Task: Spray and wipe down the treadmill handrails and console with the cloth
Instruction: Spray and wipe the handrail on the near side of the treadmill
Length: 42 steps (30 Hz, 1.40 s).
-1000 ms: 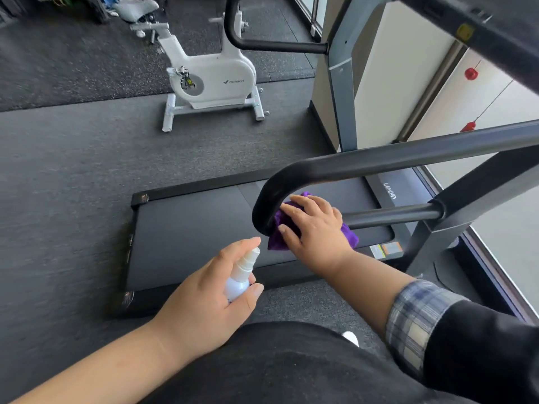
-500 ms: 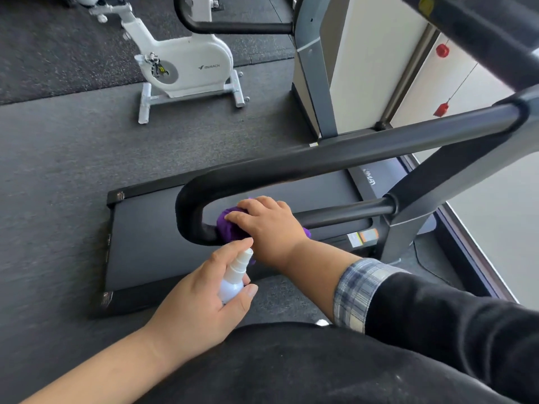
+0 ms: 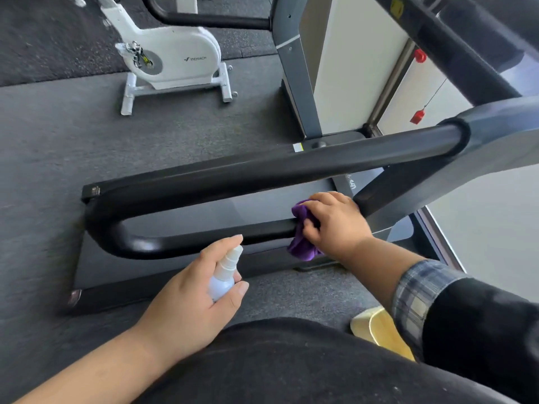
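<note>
So, right hand (image 3: pixel 335 225) curled round purple cloth (image 3: pixel 302 244), wadded soft on lower bar of black handrail (image 3: pixel 204 240), near the grey upright (image 3: pixel 437 185). Bar's long axis running left from the fingers to the U-bend, so prob a sideways slide next, right hand nearest by far. Left hand (image 3: pixel 189 298) wrapped round small white spray bottle (image 3: pixel 223 278), index over nozzle, just below the bar w/o touching. Rail smooth, rounded, matte-ish w/ a glossy patch at bend. Console not in view.
</note>
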Each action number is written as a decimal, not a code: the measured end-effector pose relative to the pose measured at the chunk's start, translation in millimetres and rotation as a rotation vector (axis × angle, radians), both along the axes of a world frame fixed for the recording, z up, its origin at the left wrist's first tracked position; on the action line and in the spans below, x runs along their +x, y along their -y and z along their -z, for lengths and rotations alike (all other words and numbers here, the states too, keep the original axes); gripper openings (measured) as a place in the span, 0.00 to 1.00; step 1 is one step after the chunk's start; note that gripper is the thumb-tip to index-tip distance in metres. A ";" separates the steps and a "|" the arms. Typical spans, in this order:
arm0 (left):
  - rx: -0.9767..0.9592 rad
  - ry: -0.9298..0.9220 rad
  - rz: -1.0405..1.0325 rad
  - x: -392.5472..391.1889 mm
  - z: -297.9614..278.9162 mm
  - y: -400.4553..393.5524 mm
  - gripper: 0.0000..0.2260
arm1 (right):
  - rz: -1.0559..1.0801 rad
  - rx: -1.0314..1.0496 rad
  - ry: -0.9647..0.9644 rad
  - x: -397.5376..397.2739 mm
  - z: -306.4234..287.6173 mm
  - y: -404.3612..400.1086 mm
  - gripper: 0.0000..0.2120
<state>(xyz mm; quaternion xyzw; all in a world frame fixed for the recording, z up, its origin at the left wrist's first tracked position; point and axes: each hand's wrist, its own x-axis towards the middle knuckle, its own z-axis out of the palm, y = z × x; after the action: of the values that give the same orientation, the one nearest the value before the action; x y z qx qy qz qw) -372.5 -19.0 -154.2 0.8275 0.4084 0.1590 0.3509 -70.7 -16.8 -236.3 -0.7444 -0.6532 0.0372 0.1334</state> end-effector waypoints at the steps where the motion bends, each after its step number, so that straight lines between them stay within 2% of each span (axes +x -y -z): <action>1: 0.004 -0.002 -0.012 2.5 -0.4 1.1 0.28 | 0.007 -0.025 0.016 -0.6 -0.5 -1.8 0.17; 5: 0.017 -0.018 -0.083 6.6 -0.7 5.7 0.28 | 0.021 -0.059 0.023 -17.5 -1.6 -9.2 0.17; 9: 0.016 -0.040 -0.148 12.9 -1.7 12.0 0.28 | -0.171 -0.040 -0.031 -59.0 -7.2 -26.2 0.19; 13: 0.006 -0.053 -0.165 25.7 -5.3 16.3 0.29 | -0.349 -0.135 -0.005 -98.0 -13.1 -38.6 0.31; 18: 0.000 -0.053 -0.174 44.8 -8.4 20.1 0.28 | -0.439 -0.244 0.082 -55.1 -9.7 -38.7 0.40; 21: 0.007 -0.026 -0.163 58.6 -9.0 22.2 0.29 | -0.389 -0.293 0.160 -26.5 -8.3 -31.1 0.40; 26: 0.002 -0.010 -0.161 68.6 -13.5 25.1 0.26 | -0.278 -0.475 0.422 25.2 -20.6 -20.3 0.41; 29: -0.002 -0.003 -0.166 66.5 -14.6 28.2 0.26 | -0.273 -0.551 0.464 27.1 -29.2 -22.0 0.43; 37: -0.038 -0.026 -0.261 18.5 -13.3 32.6 0.25 | -0.327 -0.382 0.265 21.0 -12.1 -26.9 0.34; 42: -0.055 -0.055 -0.286 -12.3 -11.2 31.7 0.25 | -0.407 -0.305 0.229 -32.8 -5.5 -43.8 0.34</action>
<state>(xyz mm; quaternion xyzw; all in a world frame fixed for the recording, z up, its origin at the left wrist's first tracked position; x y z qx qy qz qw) -384.9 -50.7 -143.0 0.7551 0.5355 0.1734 0.3361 -103.5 27.1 -230.8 -0.6086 -0.7871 0.0767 -0.0650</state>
